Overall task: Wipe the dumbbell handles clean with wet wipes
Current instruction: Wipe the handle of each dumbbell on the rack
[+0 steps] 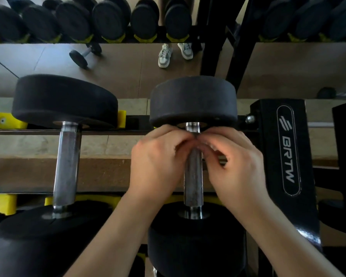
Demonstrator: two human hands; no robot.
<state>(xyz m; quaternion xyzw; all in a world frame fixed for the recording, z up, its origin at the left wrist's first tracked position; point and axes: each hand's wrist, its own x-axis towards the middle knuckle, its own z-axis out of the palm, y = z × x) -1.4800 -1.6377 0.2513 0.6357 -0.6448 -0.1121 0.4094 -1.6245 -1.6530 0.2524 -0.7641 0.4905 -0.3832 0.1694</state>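
Observation:
A dumbbell with black round heads lies on the rack in front of me, its steel handle [193, 182] running away from me. My left hand [158, 162] and my right hand [236, 162] are over the far end of that handle, just under the far head [194, 100]. Their curled fingertips meet on top of the bar. I see no wet wipe plainly; whatever is between the fingertips is hidden. A second dumbbell lies to the left, its steel handle [67, 166] untouched.
The black rack upright marked BRTW [288, 148] stands close on the right. Yellow cradles [121, 118] hold the dumbbell heads. Beyond, a mirror shows a row of dumbbells, a small dumbbell [82, 55] on the floor and a person's sneakers [175, 53].

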